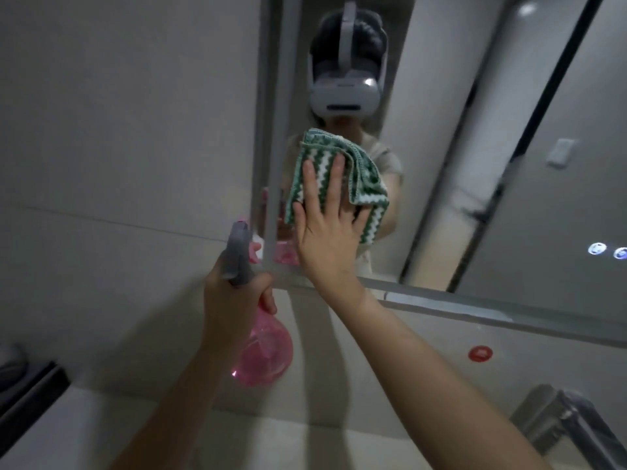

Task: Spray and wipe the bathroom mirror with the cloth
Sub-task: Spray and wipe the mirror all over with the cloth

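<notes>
Mirror fills the view from twelve to three o'clock, and the right hand presses the green-and-white cloth flat on its lower-left glass, fingers straight and spread. At seven o'clock, the left hand grips the pink spray bottle, nozzle towards the glass. Wiping seems under way; next, sweep the cloth towards three o'clock across unwiped glass.
</notes>
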Available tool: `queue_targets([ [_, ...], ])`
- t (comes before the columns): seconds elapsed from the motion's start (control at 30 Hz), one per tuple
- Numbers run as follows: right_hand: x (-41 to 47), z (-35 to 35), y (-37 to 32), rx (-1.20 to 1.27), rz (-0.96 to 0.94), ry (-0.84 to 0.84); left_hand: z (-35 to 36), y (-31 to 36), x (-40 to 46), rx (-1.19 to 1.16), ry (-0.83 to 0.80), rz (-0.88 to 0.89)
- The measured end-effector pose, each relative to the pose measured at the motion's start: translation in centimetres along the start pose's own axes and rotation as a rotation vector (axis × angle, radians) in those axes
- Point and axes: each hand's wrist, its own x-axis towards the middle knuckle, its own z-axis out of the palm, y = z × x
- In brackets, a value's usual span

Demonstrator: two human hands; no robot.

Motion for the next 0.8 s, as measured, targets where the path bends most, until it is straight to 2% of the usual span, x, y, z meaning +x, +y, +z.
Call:
queue_targets([
  [0.17, 0.6, 1.0, -4.4, -0.009, -0.024, 0.025, -3.7, 0.5, 0.9, 0.035, 0.048, 0.039],
  [0.33, 0.6, 0.0, -3.4, -0.008, -0.107, 0.006, -2.9, 1.6, 0.0, -0.043, 0.030, 0.042],
  [0.43, 1.4, -1.3, -0.2, -0.042, -0.306, -0.041, -0.8, 2.3, -1.1, -0.048, -0.021, 0.040],
  [0.5, 2.0, -2.4, 2.7, -0.078, -0.370, -0.039, 0.9, 2.4, -1.8, -0.033, -0.024, 0.012],
  [0.8, 1.6, -7.2, 17.6, -0.154, -0.126, 0.061, 10.7, 2.9, -5.7, -0.067, -0.134, -0.033],
])
